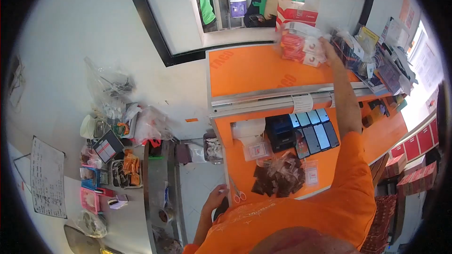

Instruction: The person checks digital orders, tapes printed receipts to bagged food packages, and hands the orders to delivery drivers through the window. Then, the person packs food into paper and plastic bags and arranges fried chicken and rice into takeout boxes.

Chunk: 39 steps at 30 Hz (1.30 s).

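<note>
My right hand [328, 49] reaches across the raised orange counter [245, 71] and grips the side of a clear plastic bag [303, 42] with red-and-white packets inside. The bag is partly blurred. Behind it stands a red-and-white box [296, 14] at the window opening. My left hand [215, 197] hangs low by the counter's left edge, fingers loosely bent and seemingly holding nothing. Scissors [239, 194] with light handles lie just right of it. A heap of dark sachets [278, 176] in clear plastic sits on the lower counter.
Several phones [315, 134] lie beside a black printer [281, 131]. Beyond the window [172, 19] are two people, one [270, 2] facing the counter. Bagged goods [353, 49] crowd the counter's right end. A side table [122, 202] at left carries trays and baskets.
</note>
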Tool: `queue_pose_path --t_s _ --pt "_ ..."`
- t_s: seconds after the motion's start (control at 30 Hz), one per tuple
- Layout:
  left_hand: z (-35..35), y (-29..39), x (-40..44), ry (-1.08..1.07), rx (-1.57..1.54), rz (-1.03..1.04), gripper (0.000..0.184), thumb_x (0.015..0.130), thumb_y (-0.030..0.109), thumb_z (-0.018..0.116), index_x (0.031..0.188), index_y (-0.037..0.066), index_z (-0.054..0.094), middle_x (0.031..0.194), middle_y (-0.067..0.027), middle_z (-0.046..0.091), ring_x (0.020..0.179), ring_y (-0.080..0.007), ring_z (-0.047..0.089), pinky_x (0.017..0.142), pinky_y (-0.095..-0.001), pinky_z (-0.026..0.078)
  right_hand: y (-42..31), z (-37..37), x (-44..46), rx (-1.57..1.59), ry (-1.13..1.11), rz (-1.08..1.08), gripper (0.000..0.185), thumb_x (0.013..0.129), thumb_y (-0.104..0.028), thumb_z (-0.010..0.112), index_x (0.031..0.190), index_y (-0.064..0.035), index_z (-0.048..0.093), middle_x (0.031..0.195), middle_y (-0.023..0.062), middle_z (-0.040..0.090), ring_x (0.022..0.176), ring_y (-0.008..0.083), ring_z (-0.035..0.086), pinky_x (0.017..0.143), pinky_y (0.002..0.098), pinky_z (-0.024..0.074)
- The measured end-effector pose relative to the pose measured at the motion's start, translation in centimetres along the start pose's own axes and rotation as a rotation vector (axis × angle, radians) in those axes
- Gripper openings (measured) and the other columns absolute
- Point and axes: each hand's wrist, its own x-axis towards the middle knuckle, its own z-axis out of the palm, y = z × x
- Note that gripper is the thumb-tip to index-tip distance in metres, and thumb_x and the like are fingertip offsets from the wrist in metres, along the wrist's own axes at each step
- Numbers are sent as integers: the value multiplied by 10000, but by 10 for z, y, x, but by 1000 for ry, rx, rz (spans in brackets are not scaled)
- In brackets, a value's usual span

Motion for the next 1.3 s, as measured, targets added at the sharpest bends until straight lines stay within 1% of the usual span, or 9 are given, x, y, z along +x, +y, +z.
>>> queue_pose_path --t_s 0.27,0.37,0.43,0.5,0.67,0.83,1.03,1.13,1.3 --pt "8 43 36 -63 15 195 479 989 331 625 1386 80 531 1303 -97 590 1098 -241 613 892 -374 512 47 109 92 21 -336 -22 435 1014 -340 501 1224 32 583 1148 131 676 1030 238 674 912 413 555" --pt "10 37 32 -53 26 156 480 983 323 632 1385 80 532 1298 -95 595 1102 -226 606 898 -375 510 51 146 104 -990 393 -695 527 998 -404 546 1301 27 547 1285 187 608 1207 286 593 1008 447 485" --pt "5 14 30 26 99 202 482 978 328 643 1377 79 537 1264 -89 614 1063 -213 616 889 -371 513 -7 214 -22 -1042 669 -1111 576 954 -439 620 1383 -66 524 1402 186 524 1307 322 506 1056 461 431" --pt "2 -24 25 91 96 235 493 968 338 660 1369 76 542 1226 -90 638 1018 -207 632 878 -365 517 3 227 -34 -1421 548 -1397 545 925 -468 646 1380 -182 551 1424 147 521 1284 338 524 1043 447 448" --pt "-11 -60 -24 251 285 215 523 934 390 685 1329 63 583 1257 -171 648 1041 -264 660 878 -382 526 19 238 -56 -2063 -414 -1086 556 978 -442 561 1449 -150 509 1479 118 499 1361 305 470 1118 421 379" --pt "4 -122 -86 186 157 -52 563 913 432 677 1336 70 596 1321 -190 607 1163 -354 602 1013 -429 479 36 240 -154 -1054 -242 -782 588 1015 -410 502 1506 -93 440 1547 124 436 1422 292 410 1173 396 305" --pt "1 -182 -130 145 405 -127 643 857 558 673 1355 157 612 1421 -128 549 1337 -332 478 1079 -485 439 110 272 -413 -442 -1425 68 515 981 -288 588 1422 -37 499 1280 108 618 1098 203 597 915 318 480" --pt "-18 -201 -130 81 491 -163 642 814 570 702 1335 202 636 1438 -101 539 1362 -327 454 1090 -499 432 230 300 -501 -265 -1272 541 483 975 -176 623 1418 -33 494 1213 120 653 1059 209 639 856 312 513" --pt "-74 -171 -144 -68 579 -316 507 813 517 695 1222 216 710 1321 -111 624 1229 -370 569 1032 -494 476 380 291 -577 -968 -1465 243 433 942 -187 621 1331 -18 534 1266 241 606 1135 398 612 979 450 477"
